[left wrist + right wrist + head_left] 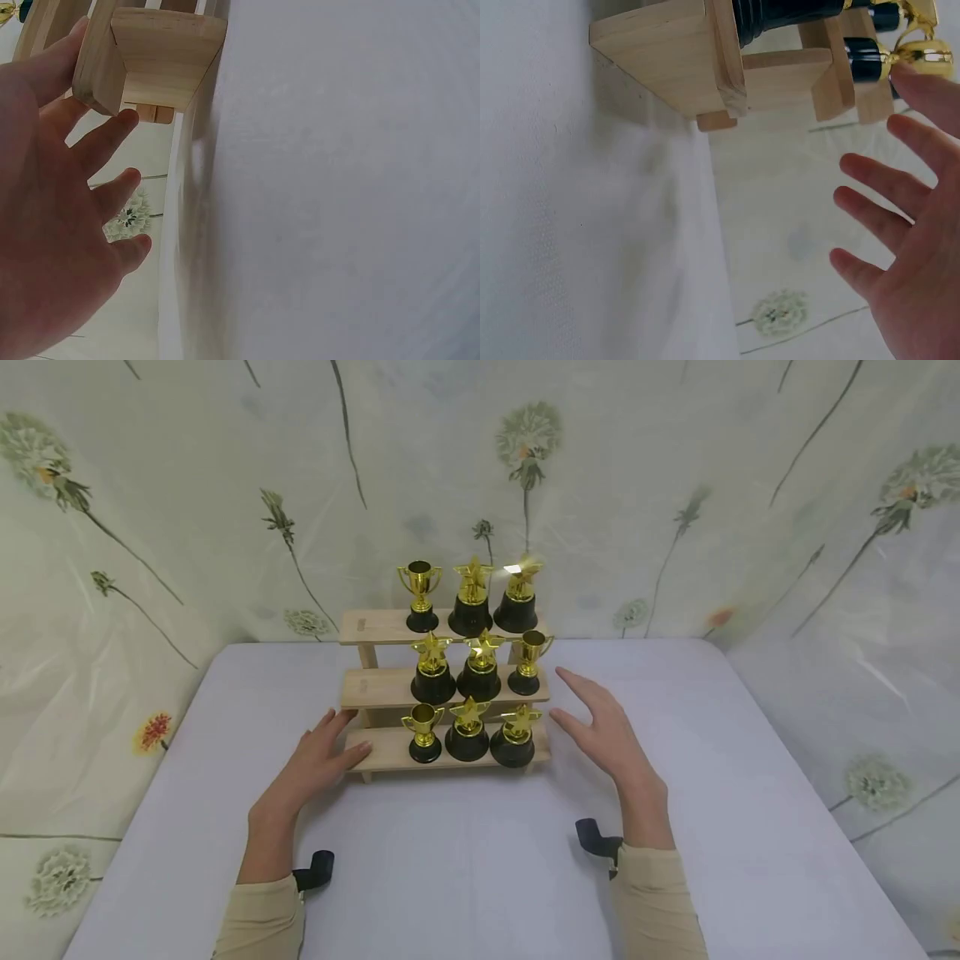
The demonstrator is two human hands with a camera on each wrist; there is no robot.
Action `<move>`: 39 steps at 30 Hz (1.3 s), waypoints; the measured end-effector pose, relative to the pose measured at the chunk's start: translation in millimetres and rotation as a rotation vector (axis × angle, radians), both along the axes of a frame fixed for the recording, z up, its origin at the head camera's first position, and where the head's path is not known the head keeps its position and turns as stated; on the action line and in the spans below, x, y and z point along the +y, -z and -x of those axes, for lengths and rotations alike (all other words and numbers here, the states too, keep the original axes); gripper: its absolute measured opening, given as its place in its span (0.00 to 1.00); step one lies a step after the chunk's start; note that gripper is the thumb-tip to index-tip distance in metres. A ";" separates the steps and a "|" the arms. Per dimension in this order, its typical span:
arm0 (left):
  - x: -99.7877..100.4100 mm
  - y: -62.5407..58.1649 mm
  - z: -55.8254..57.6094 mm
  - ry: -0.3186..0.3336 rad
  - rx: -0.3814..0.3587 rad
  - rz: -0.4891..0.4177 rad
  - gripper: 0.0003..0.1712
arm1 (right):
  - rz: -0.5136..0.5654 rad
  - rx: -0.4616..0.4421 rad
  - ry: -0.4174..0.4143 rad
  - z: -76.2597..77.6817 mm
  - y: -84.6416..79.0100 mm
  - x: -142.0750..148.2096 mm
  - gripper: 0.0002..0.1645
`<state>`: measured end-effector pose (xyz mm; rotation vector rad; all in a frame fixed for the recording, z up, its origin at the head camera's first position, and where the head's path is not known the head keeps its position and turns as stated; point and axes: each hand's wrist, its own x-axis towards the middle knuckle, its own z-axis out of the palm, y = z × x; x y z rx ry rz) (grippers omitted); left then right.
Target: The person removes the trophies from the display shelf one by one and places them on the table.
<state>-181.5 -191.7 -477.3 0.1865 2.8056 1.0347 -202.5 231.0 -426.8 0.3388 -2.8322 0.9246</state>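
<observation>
On the worktop [465, 843]: a pale wooden stand [367, 656] with three boards in steps is placed near the back edge, and it carries nine upright trophies, gold above and black at the base.
Top board [375, 625]: from left to right, a two-handled cup trophy [421, 583], a star trophy [472, 617] and one more star trophy [515, 613], with a bright shine at its star.
Middle board [375, 687]: two star trophies [432, 685] come first, then a cup trophy [528, 660] at the right end.
Lower board [386, 745]: a cup trophy [424, 721], then two star trophies [467, 743] toward the right.
Left side of each board: bare wood is seen there.
Left hand [318, 760]: it is at the left end of the stand, with the thumb over the lower board and the other fingers near the board's end.
Grip of the left hand: wide, the fingers loosely parted; whether it presses the wood, I cannot tell.
Right hand [611, 739]: it is just beside the right end of the stand, apart from it.
Grip of the right hand: wide, fingers spread, holding nothing.
Sleeves [660, 893]: beige, on both forearms.
Behind the worktop: a pale sheet [420, 468] with printed flowers.
</observation>
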 end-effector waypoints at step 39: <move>0.1 5.5 -0.5 0.049 -0.059 -0.087 0.49 | 0.128 0.106 -0.139 -8.9 -15.2 -13.0 0.29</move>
